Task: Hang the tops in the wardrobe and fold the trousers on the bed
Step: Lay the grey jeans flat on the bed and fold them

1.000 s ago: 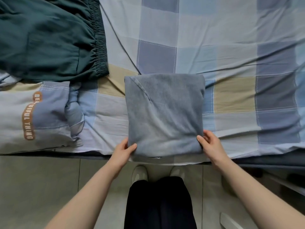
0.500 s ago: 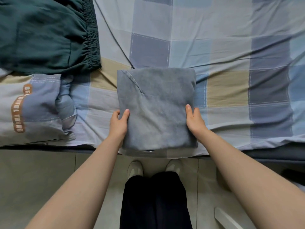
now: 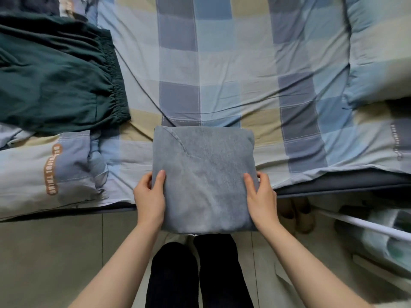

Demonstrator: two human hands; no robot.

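Hands — left hand (image 3: 149,197) | right hand (image 3: 262,197) — each grip clamped on folded grey trousers (image 3: 203,178)

The folded trousers (image 3: 203,181) near the bed's edge are a soft, even blue-grey, plain with no print. The bedsheet (image 3: 233,74) is checked in pale blue, slate blue, grey-white and sandy beige squares. At far left, a second pair of trousers (image 3: 55,78) is deep bottle green. The quilt (image 3: 44,170) at near left repeats the check and carries rust-orange lettering. The floor (image 3: 55,258) is greyish beige. The person's trouser legs (image 3: 195,274) are black.
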